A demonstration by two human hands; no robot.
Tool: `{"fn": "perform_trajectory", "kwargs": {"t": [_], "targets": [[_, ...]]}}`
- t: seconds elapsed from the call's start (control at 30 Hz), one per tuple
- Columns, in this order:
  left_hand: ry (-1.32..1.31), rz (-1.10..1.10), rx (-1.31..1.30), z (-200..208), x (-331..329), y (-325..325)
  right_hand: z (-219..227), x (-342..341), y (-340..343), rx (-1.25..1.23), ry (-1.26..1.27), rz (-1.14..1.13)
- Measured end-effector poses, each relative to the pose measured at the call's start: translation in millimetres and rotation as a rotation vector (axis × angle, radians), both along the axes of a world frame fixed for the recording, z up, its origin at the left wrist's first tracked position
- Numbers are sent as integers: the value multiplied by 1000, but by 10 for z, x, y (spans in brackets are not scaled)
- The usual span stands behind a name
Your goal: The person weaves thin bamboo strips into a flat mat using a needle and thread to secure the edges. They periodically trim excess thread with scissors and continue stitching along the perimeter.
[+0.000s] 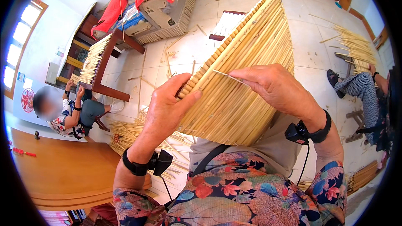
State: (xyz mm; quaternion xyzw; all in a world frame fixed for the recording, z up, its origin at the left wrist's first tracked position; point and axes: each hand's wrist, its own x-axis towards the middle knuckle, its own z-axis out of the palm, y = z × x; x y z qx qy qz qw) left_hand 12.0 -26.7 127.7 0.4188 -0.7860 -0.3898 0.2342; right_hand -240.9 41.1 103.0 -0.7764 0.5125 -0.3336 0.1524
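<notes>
Head view: the panel [257, 54] of straw stalks is directly ahead of the torso, its near end above the lap [284, 142]. Its long axis runs away from the body and slants to the right; the stalks follow the same line. The ribbed edge [225, 47] forms the left border. The left hand [169, 104] clamps the near part of this edge, thumb on the face; the other fingers are largely hidden. The right hand [270, 86] is above the face, pinching a thin pale strip [229, 76] between thumb and forefinger. The strip lies across the stalks, free tip directed left toward the ribbed edge. Tip contact cannot be determined. The left hand is nearer the edge.
</notes>
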Motion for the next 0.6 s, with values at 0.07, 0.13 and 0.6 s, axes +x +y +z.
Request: {"fn": "perform_trajectory", "kwargs": {"t": [0.07,0.13,0.6], "targets": [[-17,4,-23,8,-20,21,-20,-7,5,-116,14,14],[-18,2,-38,18,-36,45,6,-13,24,-170,48,17],[-54,-31,-208,-20,-78,214,100,89,308,-136,149,-81]]}}
